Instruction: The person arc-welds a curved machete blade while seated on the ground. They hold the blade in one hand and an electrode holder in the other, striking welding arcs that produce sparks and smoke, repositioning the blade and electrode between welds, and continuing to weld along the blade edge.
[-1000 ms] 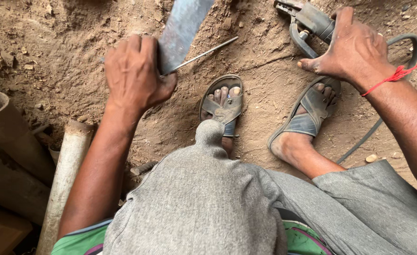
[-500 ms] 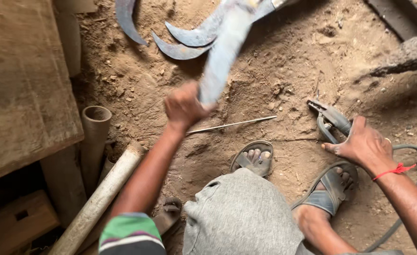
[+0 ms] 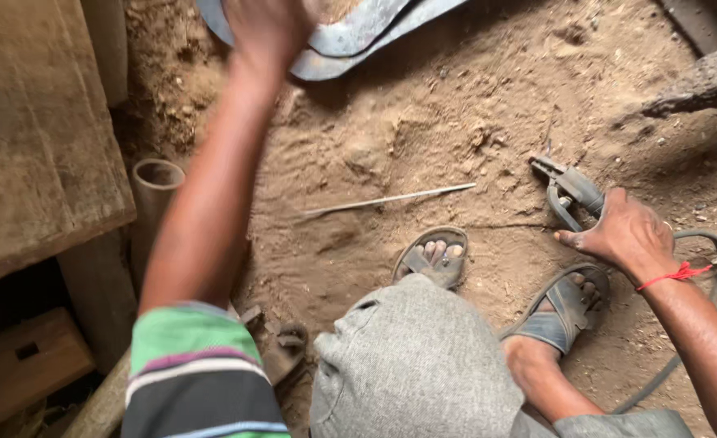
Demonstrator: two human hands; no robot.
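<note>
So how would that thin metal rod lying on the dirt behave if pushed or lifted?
The thin metal rod looks straight and slender, so probably stiff yet light. Being round, it might roll when nudged, though the loose sandy ground would likely stop it quickly. Pinching it off soft dirt could be fiddly.

Green-striped sleeve, grey trousers, red wrist thread, brown dirt floor.

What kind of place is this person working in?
Probably a small, informal metal or welding workshop with a bare dirt floor. A welding clamp on a cable lies by the right hand, a thin metal rod rests on the ground, and curved metal blades sit by the left hand.
</note>
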